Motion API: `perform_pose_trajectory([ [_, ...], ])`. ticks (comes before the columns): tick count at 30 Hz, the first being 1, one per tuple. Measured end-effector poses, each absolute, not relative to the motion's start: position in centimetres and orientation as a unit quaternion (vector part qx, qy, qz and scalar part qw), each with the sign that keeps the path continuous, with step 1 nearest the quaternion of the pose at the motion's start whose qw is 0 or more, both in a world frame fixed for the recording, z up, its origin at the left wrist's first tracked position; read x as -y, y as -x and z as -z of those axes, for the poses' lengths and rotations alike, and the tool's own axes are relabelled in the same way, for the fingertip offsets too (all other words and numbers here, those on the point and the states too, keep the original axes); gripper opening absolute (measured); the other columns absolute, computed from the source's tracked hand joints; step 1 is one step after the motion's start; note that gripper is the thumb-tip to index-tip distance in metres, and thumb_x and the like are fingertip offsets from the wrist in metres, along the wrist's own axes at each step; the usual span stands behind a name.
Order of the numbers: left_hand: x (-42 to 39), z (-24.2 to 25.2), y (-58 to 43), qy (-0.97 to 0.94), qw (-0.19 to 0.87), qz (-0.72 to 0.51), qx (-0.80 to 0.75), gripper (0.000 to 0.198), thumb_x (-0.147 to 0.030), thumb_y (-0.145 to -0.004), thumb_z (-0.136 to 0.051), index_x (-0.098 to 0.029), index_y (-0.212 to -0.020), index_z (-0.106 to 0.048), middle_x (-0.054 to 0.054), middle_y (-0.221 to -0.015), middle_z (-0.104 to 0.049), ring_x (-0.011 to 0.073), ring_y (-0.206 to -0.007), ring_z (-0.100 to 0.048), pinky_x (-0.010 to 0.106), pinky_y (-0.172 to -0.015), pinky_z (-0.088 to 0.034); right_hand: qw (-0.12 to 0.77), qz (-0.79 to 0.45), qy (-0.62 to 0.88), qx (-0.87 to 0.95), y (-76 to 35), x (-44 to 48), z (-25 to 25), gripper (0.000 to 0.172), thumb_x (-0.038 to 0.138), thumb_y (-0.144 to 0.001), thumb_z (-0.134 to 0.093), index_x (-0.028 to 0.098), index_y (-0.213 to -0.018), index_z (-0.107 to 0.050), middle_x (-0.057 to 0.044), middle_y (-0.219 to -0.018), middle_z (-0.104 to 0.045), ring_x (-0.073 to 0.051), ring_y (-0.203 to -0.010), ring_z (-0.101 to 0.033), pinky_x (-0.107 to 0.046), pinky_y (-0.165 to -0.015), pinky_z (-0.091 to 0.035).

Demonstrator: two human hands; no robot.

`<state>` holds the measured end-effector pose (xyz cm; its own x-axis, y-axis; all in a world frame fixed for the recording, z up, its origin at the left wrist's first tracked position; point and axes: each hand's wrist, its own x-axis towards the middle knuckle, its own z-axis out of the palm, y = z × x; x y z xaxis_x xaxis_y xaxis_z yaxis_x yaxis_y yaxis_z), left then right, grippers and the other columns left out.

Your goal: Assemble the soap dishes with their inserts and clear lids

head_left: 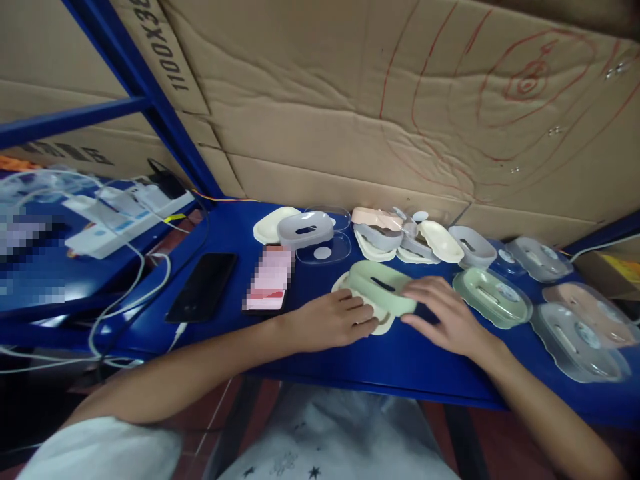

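Observation:
A light green oval soap dish (376,280) with a long slot sits tilted over a cream wavy-edged base (384,327) near the table's front edge. My left hand (335,321) lies along the near left side, its fingers curled over the cream base and against the green dish. From the right, my right hand (447,315) takes the green dish's end between fingers and thumb. The underside of the dish and part of the base are hidden.
Behind are a grey dish (313,223), a clear lid (327,248) and stacked dishes (377,240). Lidded green (493,300) and grey sets (573,340) stand right. Left lie a pink-screened phone (270,277), a black phone (203,287) and a power strip (135,223). Cardboard (300,100) walls the back.

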<state>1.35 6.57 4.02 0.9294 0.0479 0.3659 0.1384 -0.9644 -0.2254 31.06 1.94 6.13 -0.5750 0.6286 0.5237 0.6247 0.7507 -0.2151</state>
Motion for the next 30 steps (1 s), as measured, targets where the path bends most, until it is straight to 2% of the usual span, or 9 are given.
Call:
perform_pose_trajectory([
  [5,-7.2,-4.1,-0.1,0.979,0.104,0.171,0.046,0.022,-0.024,-0.109,-0.058,-0.029,-0.128,-0.067,0.005,-0.115,-0.075,0.0208,-0.104,-0.069,0.036,-0.096,-0.053,0.244,-0.042,0.34,0.907,-29.6,-1.6,-5.3,0.031,0.032,-0.103,-0.066,0.024,-0.133,-0.06,-0.011,-0.118,-0.075,-0.028,-0.113,-0.071,-0.05,-0.101,-0.056],
  [9,-8.6,-4.9,1.2,0.978,0.059,0.165,0.108,0.037,-0.036,-0.101,-0.074,-0.027,-0.135,-0.064,0.01,-0.131,-0.069,0.0288,-0.121,-0.063,0.044,-0.106,-0.047,0.189,-0.046,0.32,0.927,-28.6,-1.2,-4.7,0.026,0.033,-0.105,-0.063,0.022,-0.129,-0.061,-0.011,-0.122,-0.073,-0.027,-0.119,-0.069,-0.052,-0.11,-0.051],
  [13,-9.6,-4.5,1.4,0.984,0.021,0.137,0.115,0.029,-0.037,-0.097,-0.079,-0.021,-0.119,-0.069,0.007,-0.118,-0.071,0.0263,-0.109,-0.066,0.04,-0.098,-0.049,0.144,-0.015,0.312,0.939,-27.7,-1.1,-3.8,0.038,0.046,-0.105,-0.064,0.019,-0.133,-0.061,-0.015,-0.134,-0.07,-0.029,-0.132,-0.063,-0.056,-0.117,-0.046],
  [17,-9.4,-4.1,1.2,0.984,0.019,0.129,0.121,0.024,-0.038,-0.098,-0.078,-0.021,-0.114,-0.069,0.006,-0.114,-0.073,0.0239,-0.105,-0.066,0.037,-0.092,-0.05,0.13,0.017,0.305,0.943,-27.6,-1.2,-3.4,0.035,0.036,-0.107,-0.06,0.019,-0.137,-0.063,-0.015,-0.135,-0.072,-0.028,-0.134,-0.064,-0.058,-0.12,-0.043],
  [19,-9.3,-4.1,1.2,0.984,0.024,0.13,0.122,0.024,-0.039,-0.098,-0.078,-0.021,-0.111,-0.07,0.006,-0.112,-0.073,0.0231,-0.104,-0.066,0.037,-0.091,-0.05,0.129,0.021,0.302,0.944,-27.7,-1.2,-3.4,0.04,0.03,-0.108,-0.058,0.018,-0.146,-0.06,-0.014,-0.143,-0.07,-0.028,-0.14,-0.061,-0.058,-0.124,-0.041],
  [24,-9.4,-4.1,1.2,0.981,0.044,0.152,0.114,0.025,-0.04,-0.099,-0.078,-0.02,-0.11,-0.07,0.005,-0.108,-0.072,0.0224,-0.101,-0.066,0.036,-0.087,-0.053,0.142,-0.004,0.313,0.939,-28.1,-1.3,-3.1,0.055,0.023,-0.107,-0.055,0.023,-0.162,-0.046,-0.01,-0.16,-0.057,-0.025,-0.154,-0.048,-0.056,-0.13,-0.035],
  [30,-9.3,-4.0,1.1,0.977,0.067,0.159,0.121,0.021,-0.032,-0.104,-0.07,-0.018,-0.119,-0.068,0.006,-0.109,-0.072,0.0218,-0.102,-0.067,0.035,-0.085,-0.055,0.155,-0.014,0.347,0.925,-28.5,-2.0,-3.1,0.054,0.027,-0.106,-0.058,0.028,-0.16,-0.05,-0.008,-0.154,-0.063,-0.026,-0.149,-0.054,-0.057,-0.127,-0.038],
])
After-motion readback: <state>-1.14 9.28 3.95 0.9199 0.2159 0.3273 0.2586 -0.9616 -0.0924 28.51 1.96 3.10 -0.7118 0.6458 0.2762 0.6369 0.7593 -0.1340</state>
